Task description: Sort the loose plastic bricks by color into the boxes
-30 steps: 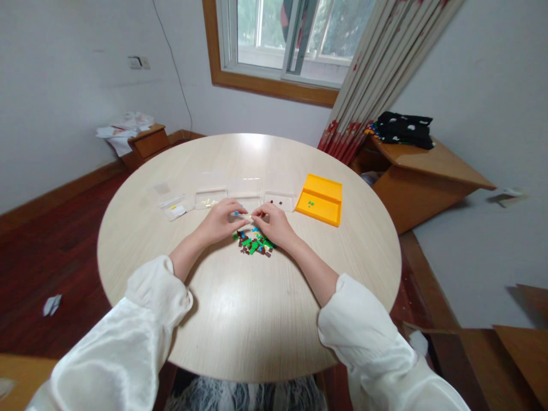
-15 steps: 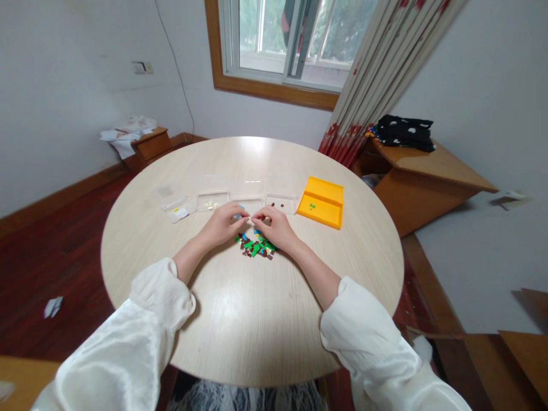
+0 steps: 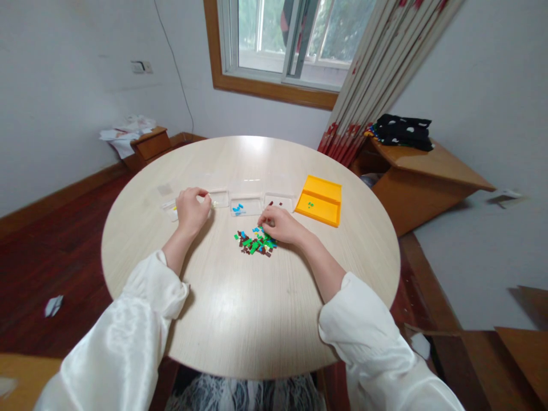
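Lying mid-frame on a round, pale wood-grain table (image 3: 248, 319): one loose pile of small green, brown, blue and yellow plastic pieces (image 3: 256, 245), wider than deep, long axis running left to right.

Item: right hand (image 3: 281, 225), the nearer, fingers bent and close together over the pile's upper-right edge; whether they grip a piece, I cannot tell.

Item: left hand (image 3: 192, 212), up and left, well apart from the pile, thumb and forefinger brought narrow beside a clear, shallow plastic box (image 3: 223, 198); anything pinched there is too small to make out.

Item: one clear box with blue pieces (image 3: 254, 206), one with brown (image 3: 287, 201), one open orange-yellow plastic case (image 3: 325, 216), ranged above the pile.

Open tabletop: left of the pile, and below it to the near edge, lower frame.
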{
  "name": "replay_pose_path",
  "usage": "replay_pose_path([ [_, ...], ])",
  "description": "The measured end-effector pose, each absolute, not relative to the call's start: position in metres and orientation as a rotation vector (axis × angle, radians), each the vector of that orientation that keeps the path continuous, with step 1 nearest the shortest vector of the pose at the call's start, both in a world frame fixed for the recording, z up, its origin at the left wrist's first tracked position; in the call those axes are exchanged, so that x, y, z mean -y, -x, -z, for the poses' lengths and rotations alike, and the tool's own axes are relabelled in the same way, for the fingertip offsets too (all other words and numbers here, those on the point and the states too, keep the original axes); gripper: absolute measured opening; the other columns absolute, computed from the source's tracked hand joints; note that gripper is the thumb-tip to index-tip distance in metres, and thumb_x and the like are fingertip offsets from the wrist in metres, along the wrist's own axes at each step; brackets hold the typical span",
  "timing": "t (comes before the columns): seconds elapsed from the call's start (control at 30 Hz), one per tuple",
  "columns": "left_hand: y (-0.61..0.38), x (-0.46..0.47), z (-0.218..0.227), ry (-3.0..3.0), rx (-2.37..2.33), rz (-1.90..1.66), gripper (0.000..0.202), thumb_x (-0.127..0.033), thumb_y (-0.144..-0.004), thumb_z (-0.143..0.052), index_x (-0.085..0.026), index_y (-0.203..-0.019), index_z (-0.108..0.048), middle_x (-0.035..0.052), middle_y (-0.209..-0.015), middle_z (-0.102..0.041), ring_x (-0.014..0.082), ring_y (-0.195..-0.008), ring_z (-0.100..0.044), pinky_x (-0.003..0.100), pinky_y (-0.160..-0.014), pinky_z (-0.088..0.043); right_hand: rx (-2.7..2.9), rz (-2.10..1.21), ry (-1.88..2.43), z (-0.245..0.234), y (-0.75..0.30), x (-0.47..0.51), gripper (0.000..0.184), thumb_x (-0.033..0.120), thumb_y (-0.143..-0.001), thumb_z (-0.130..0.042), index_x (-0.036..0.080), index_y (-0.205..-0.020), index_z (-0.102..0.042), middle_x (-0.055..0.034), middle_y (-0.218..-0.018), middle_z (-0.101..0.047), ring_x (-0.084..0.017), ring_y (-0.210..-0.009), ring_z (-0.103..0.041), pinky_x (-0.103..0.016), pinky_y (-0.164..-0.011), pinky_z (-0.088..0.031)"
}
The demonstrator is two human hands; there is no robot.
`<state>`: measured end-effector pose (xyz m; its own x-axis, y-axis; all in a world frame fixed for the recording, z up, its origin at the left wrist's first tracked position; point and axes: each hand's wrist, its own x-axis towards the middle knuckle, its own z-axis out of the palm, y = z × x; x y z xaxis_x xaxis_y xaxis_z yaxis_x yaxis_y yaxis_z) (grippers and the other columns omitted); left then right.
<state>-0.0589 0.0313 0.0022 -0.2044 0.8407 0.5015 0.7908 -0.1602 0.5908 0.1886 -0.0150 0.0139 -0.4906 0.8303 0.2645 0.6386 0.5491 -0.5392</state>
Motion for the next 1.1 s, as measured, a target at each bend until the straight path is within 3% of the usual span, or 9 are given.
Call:
replay_pose_path([
  [0.17, 0.0605, -0.0342, 0.0033, -1.955, -2.041, -1.275, 0.01, -0.022, -0.072, -0.049, -0.02, -0.073, -0.059, 0.0067, -0.086, -0.063, 0.0252, -0.094, -0.055, 0.04, -0.09, -0.039, 2.317, -0.546, 1.133, -0.0148, -0.1866, 0.0174, 0.014, 0.006, -0.072, -0.06, 0.014, -0.078, -0.069, -0.0021, -0.077, -0.059, -0.011, -0.071, -0.052, -0.025, -0.071, -0.042],
  [0.4, 0.0619, -0.0362, 0.0058, -1.955, -2.033, -1.23, 0.012, -0.021, -0.071, -0.049, -0.02, -0.074, -0.061, 0.0072, -0.086, -0.062, 0.0255, -0.092, -0.055, 0.04, -0.09, -0.039, 2.406, -0.553, 1.077, -0.0129, -0.1875, 0.0148, 0.016, 0.009, -0.075, -0.061, 0.017, -0.084, -0.072, -0.0044, -0.086, -0.069, -0.017, -0.086, -0.059, -0.03, -0.082, -0.043],
  [0.8, 0.059, -0.0349, 0.0045, -1.99, -2.002, -1.272, 0.016, -0.023, -0.074, -0.049, -0.019, -0.081, -0.063, 0.0075, -0.088, -0.063, 0.025, -0.092, -0.056, 0.038, -0.089, -0.039, 2.431, -0.523, 1.074, -0.0146, -0.1855, 0.0177, 0.018, 0.015, -0.079, -0.065, 0.02, -0.094, -0.073, -0.0069, -0.093, -0.068, -0.018, -0.09, -0.059, -0.032, -0.084, -0.043],
  [1.1, 0.0562, -0.0341, 0.0001, -2.024, -1.884, -1.513, 0.013, -0.018, -0.073, -0.05, -0.018, -0.077, -0.062, 0.0056, -0.08, -0.062, 0.022, -0.084, -0.055, 0.036, -0.082, -0.039, 2.456, -0.513, 1.168, -0.0186, -0.179, 0.02, 0.012, 0.013, -0.081, -0.064, 0.018, -0.087, -0.073, -0.0064, -0.09, -0.069, -0.017, -0.089, -0.059, -0.033, -0.085, -0.035],
])
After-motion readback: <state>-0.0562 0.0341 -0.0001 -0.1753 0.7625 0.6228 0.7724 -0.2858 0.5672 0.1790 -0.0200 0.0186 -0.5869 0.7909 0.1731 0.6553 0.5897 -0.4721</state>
